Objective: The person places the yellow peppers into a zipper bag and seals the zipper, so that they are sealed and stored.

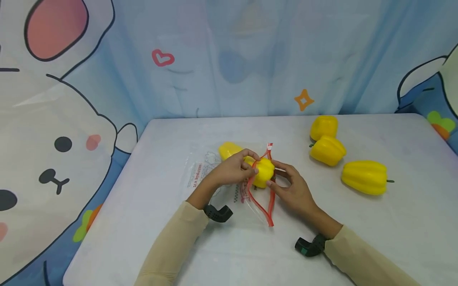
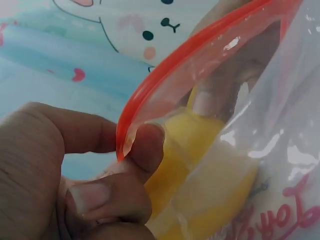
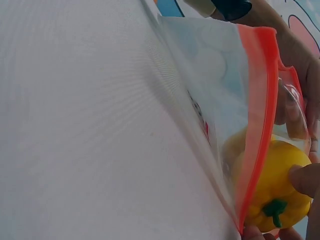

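Note:
A clear zip bag with a red-edged mouth (image 1: 270,212) lies on the table, its opening spread toward the right. My left hand (image 1: 230,170) pinches the near-left lip of that red edge between thumb and finger. A yellow bell pepper (image 3: 280,180) with a green stem is at the mouth, partly inside the bag. Fingertips and thumb of my right hand (image 1: 295,190) grip this pepper from the right, its stem end facing that hand. Deeper in the bag, another yellow pepper (image 1: 229,150) shows through the plastic beyond the left hand.
Three more yellow bell peppers are on the right side of the white table (image 1: 404,238): one at the back (image 1: 324,127), one just in front of it (image 1: 328,151), and one nearer (image 1: 365,177). A blue cartoon curtain (image 1: 232,91) hangs behind the table.

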